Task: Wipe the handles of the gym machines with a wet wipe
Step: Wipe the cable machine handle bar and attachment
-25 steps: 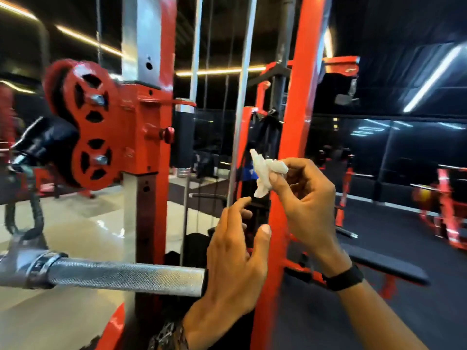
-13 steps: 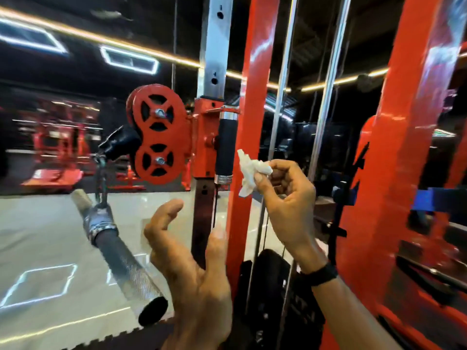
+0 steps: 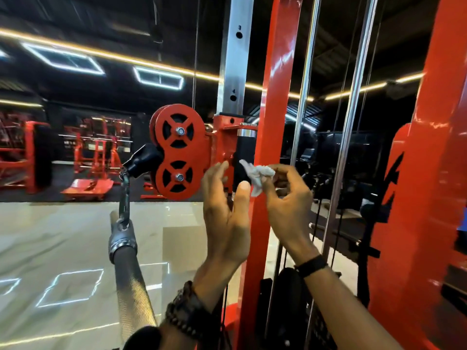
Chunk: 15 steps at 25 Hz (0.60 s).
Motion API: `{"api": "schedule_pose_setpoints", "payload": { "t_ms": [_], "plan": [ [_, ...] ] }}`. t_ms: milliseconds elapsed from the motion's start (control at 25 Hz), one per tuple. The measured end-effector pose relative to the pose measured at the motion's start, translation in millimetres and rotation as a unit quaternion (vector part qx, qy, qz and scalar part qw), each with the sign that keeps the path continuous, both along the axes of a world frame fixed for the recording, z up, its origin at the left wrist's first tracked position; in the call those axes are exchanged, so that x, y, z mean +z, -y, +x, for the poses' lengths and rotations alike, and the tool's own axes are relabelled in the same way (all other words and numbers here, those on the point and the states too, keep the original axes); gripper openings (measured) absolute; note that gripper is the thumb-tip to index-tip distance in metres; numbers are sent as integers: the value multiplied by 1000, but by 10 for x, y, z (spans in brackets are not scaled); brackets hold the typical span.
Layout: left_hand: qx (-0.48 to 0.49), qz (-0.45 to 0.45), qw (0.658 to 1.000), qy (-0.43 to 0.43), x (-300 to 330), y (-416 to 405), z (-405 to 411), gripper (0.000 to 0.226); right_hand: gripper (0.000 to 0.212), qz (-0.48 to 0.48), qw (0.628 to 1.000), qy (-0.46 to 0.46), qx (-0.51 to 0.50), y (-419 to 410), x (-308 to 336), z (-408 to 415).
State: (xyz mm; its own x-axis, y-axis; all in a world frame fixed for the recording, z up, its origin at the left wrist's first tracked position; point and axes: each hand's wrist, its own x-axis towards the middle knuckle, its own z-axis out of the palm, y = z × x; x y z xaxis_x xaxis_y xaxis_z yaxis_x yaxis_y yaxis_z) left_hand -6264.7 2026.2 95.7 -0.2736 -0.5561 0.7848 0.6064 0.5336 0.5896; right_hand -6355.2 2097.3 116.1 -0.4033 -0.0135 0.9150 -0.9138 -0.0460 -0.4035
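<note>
Dim gym lighting surrounds you; your right hand [image 3: 285,198] pinches the crumpled wet wipe [image 3: 257,176] against the red upright [image 3: 275,97]. Your left hand [image 3: 225,213] hovers beside it, fingers relaxed, holding nothing. Left of both hangs the knurled bar handle [image 3: 131,286].

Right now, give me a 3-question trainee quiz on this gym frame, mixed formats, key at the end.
1. True or false: the left hand is gripping the bar handle.
2. Which hand pinches the wipe? A) left B) right C) both
3. Fill in: the bar handle hangs by a chain below the red ____ housing.

Key:
1. False. The left hand is open, fingers raised, apart from the bar.
2. B. The right hand pinches the crumpled wipe in front of the red post.
3. pulley
</note>
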Motion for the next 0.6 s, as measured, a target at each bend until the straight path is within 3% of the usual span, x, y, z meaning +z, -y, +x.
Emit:
{"api": "schedule_pose_setpoints", "payload": {
  "t_ms": [240,400,600],
  "plan": [
    [-67,-71,994,50,304,366,-102,62,19,-37,998,-42,-30,351,186,-166],
    [-176,-132,975,24,383,434,-52,41,20,-69,994,-80,-15,391,153,-100],
    [-244,-72,966,37,382,572,26,43,16,-101,987,-119,-48,472,454,-98]
  ]
}}
